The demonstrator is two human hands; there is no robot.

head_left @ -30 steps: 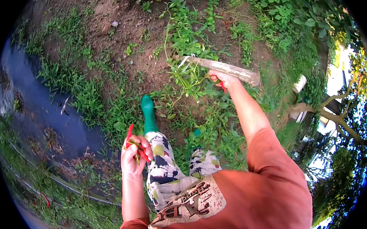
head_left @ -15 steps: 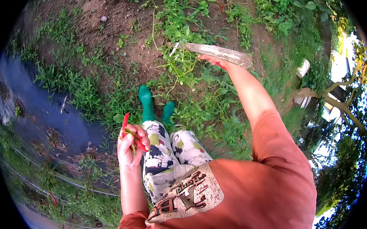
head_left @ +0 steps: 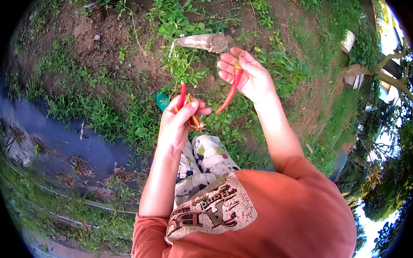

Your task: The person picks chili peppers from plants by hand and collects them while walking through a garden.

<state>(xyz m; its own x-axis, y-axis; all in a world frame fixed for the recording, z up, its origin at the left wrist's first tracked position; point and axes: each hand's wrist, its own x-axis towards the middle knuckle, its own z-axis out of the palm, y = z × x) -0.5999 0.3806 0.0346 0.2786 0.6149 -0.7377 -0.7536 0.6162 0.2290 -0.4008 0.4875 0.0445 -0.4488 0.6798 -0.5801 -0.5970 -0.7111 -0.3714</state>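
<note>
Several red chili peppers [head_left: 182, 98] are bunched in my left hand [head_left: 173, 123], with the thumb pressed over them and some green stems among them. My right hand [head_left: 255, 80] is turned palm up, its thumb and fingers holding a single long red chili pepper [head_left: 231, 93] near its green stem. The pepper's tip points down toward my left hand, a short gap away. Beyond both hands is a leafy green plant [head_left: 184, 67], beside a weathered wooden post [head_left: 202, 42].
A green boot [head_left: 162, 101] shows partly behind my left hand. Bare soil with weeds [head_left: 87, 35] lies ahead. Dark sheeting [head_left: 96, 143] covers the ground at left, near a pale edging [head_left: 76, 199]. Tree branches [head_left: 388, 77] stand at far right.
My right hand has come back from beside the wooden post, bringing a red chili pepper. My left hand has moved up and right with its peppers, so the hands are now close together.
</note>
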